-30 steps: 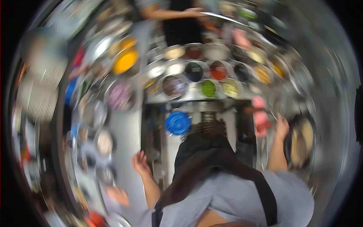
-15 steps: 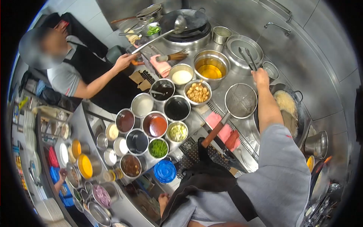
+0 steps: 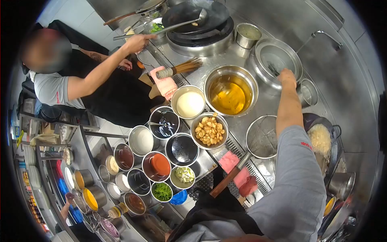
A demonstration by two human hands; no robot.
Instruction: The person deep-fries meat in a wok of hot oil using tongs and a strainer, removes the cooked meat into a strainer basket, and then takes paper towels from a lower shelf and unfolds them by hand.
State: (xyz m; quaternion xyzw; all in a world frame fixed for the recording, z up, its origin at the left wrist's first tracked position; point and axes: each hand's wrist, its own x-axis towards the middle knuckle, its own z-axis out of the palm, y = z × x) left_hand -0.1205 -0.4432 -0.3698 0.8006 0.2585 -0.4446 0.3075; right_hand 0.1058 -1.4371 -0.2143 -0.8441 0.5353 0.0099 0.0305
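My right hand is closed around metal tongs, whose ends dip into a round steel basin at the upper right. Water falls from a tap towards the basin's far side. Below my right arm lies a wire-mesh strainer with a wooden handle. Beside the basin stands a small steel pot. A wok with pale frothy contents sits to the right of my forearm. Only a sliver of my left hand shows at the bottom edge, its fingers hidden.
A co-worker's hand holds a ladle over another wok. Nearby are a pot of yellow oil, fried pieces in a bowl, several sauce pots, a bamboo brush and pink cloths.
My right hand has lowered the tongs into the basin, and water now runs from the tap. The co-worker's ladle has moved over the far wok. My left hand has mostly left view.
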